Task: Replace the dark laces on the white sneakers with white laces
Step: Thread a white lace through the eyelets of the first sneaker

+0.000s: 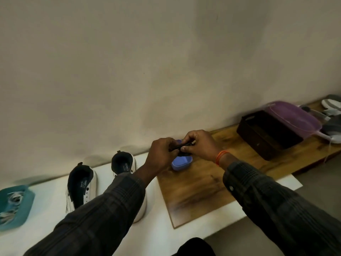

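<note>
A bundled dark lace (181, 147) is pinched between the left hand (160, 154) and the right hand (199, 145), fingers of both curled tight on it, above a small blue dish (181, 162) at the bench's back edge. Two white sneakers (81, 185) with dark linings and bare eyelets are stood near that back edge to the left. White laces (13, 199) are heaped in a teal tray (27, 206) at the left end.

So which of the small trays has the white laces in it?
The teal tray at the far left holds white laces; the blue tray sits under the hands.
</note>
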